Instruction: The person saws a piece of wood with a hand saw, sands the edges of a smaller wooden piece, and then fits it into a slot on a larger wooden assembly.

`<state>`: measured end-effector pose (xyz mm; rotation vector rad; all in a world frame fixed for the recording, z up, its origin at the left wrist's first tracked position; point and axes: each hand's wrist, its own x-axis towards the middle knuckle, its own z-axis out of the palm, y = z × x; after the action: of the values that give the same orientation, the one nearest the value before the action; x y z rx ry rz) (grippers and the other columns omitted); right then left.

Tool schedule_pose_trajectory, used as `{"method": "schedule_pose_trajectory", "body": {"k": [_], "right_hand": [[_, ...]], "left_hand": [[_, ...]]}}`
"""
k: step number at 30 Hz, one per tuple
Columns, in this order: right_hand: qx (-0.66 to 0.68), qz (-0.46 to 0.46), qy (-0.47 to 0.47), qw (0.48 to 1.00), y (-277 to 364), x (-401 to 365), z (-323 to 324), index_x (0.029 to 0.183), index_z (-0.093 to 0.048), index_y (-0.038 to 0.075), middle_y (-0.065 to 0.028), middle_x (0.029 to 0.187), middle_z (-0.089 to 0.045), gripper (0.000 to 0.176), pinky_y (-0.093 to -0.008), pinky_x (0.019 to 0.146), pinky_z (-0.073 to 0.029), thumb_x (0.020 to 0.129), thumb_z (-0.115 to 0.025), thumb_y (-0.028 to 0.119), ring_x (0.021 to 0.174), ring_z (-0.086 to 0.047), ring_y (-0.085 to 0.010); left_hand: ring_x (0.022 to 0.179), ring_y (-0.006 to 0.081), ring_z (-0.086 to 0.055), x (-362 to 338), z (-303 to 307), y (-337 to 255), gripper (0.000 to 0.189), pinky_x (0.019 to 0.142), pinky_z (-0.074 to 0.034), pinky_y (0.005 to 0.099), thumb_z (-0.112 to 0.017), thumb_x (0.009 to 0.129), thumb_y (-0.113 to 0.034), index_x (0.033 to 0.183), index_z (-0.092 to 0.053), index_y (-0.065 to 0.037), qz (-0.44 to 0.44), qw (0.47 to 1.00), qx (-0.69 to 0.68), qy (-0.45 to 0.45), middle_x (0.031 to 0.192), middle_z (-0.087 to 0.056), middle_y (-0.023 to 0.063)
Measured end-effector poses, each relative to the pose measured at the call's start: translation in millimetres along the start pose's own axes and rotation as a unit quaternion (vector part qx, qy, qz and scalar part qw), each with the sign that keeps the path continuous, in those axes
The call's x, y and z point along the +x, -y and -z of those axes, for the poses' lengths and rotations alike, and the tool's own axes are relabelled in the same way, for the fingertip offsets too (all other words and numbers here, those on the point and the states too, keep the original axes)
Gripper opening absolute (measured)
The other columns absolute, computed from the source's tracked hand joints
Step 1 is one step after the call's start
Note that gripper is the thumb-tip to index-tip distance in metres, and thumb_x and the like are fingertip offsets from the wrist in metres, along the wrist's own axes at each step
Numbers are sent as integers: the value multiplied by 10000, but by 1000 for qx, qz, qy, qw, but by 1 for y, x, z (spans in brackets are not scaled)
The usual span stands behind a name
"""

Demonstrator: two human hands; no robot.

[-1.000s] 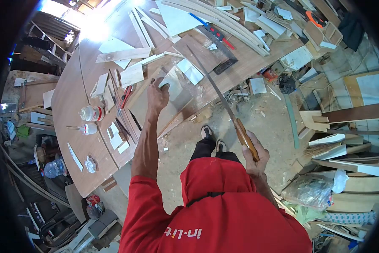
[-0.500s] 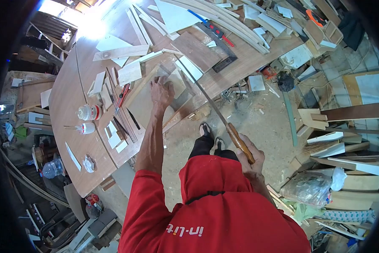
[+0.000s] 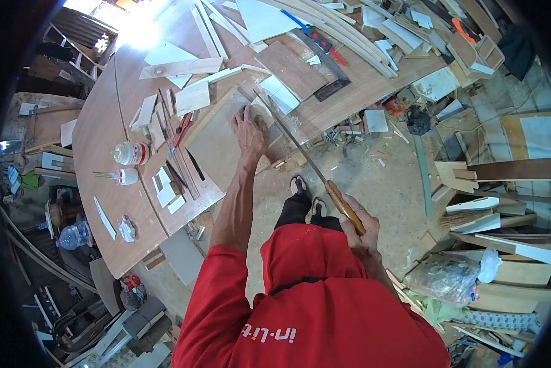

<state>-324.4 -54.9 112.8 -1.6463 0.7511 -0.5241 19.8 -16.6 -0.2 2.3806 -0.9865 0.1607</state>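
My right hand [image 3: 360, 226] is wrapped around the wooden handle of a handsaw [image 3: 300, 146], its long narrow blade slanting up to the far left over the table edge. Near the blade's far end, my left hand [image 3: 251, 134] presses on a small pale piece of wood [image 3: 262, 113], with fingers bent over it and partly hiding it. Beneath that hand lies a flat grey-beige board [image 3: 213, 147] with a wooden strip along its far side. A black-handled tool [image 3: 195, 165] and red pliers-like tool [image 3: 182, 127] rest left of my forearm.
On the brown table [image 3: 94, 178] are a white jar [image 3: 128, 153], a small glue-like bottle [image 3: 127, 176], and several wood offcuts. A black square [image 3: 332, 83] and brown panel [image 3: 291, 72] lie farther back. Scraps and a plastic bag [image 3: 444, 277] crowd the floor at right.
My left hand has shifted right, closer to the saw blade, and now covers more of the small wood piece. The saw has moved slightly back toward me.
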Motion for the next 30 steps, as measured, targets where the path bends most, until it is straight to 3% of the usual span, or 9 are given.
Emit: {"method": "schedule_pose_trajectory", "body": {"k": [6,22,25,28,30], "right_hand": [[-6,-7,10,1000,-3,-1,0,1240,-562,-35,-196,1096,-666,413,-268,794,-517,845,-601,77,905,-678,-175],[-6,23,16,1000,-5,-1,0,1241,-556,-47,-202,1118,-655,399,-260,793,-504,859,-587,65,909,-661,-165],[7,-36,33,999,0,-1,3,1256,-548,-41,-195,1114,-655,398,-262,783,-503,874,-574,71,909,-653,-169],[18,-25,14,999,-8,-1,1,1270,-539,-34,-184,1109,-657,393,-259,762,-500,892,-554,71,878,-642,-165],[15,-20,15,1000,-12,-1,1,1273,-538,-32,-175,1098,-659,389,-254,751,-496,898,-546,72,858,-633,-158]], "left_hand": [[1217,374,-393,0,-7,-3,583,1049,-235,495,-615,742,-136,1281,-462,25,17,1000,-10,-15,1275,-471,257],[1197,361,-402,1,3,-5,546,1035,-246,495,-572,740,-130,1258,-485,18,-8,1000,-1,-2,1243,-490,231],[1175,353,-420,1,7,-4,545,1031,-262,471,-563,736,-111,1259,-486,25,-13,1000,7,5,1229,-498,222],[1157,360,-442,0,12,-2,586,1008,-318,433,-552,728,-58,1297,-448,35,-3,1000,5,22,1215,-511,223],[1012,373,-541,-2,17,-3,660,900,-425,421,-539,714,3,1350,-370,50,29,999,-35,-19,1079,-578,224]]}}
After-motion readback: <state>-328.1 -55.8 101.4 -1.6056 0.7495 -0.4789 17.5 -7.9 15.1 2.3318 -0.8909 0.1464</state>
